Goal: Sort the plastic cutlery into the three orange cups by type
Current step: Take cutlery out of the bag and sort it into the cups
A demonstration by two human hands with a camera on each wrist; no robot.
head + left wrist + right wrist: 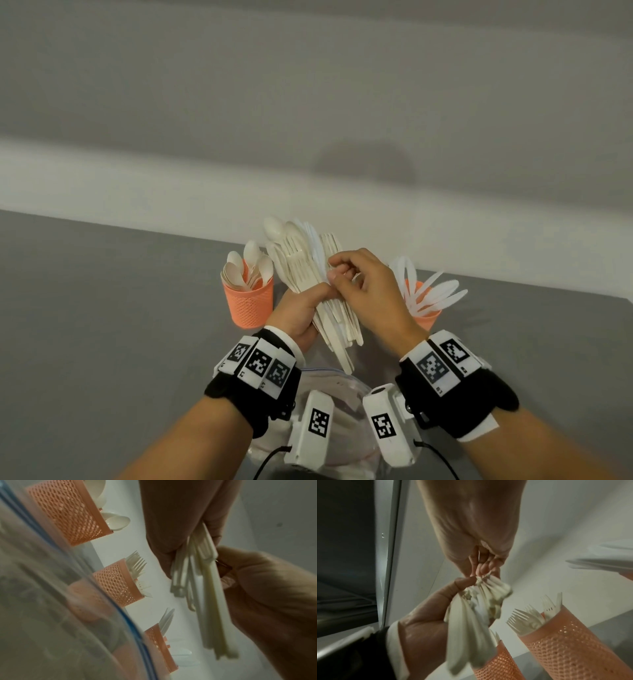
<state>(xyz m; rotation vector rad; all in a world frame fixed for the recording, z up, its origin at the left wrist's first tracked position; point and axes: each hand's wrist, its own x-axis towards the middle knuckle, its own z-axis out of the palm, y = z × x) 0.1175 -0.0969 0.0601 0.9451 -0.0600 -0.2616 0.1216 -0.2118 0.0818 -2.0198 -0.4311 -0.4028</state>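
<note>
My left hand (301, 310) grips a fanned bundle of cream and white plastic cutlery (301, 260), heads pointing away from me; spoons, forks and a knife show in it. My right hand (337, 274) pinches one piece near the bundle's middle; which type is hidden by the fingers. The spoon cup (248, 303) stands to the left and the knife cup (426, 317) to the right. The fork cup (116, 582) between them is hidden by my hands in the head view. The bundle's handles (205, 601) hang below both hands.
A clear zip bag (329, 387) lies on the grey table (102, 325) just in front of my wrists. A white wall (171, 185) runs close behind the cups. Bare tabletop extends to the left and right of the cups.
</note>
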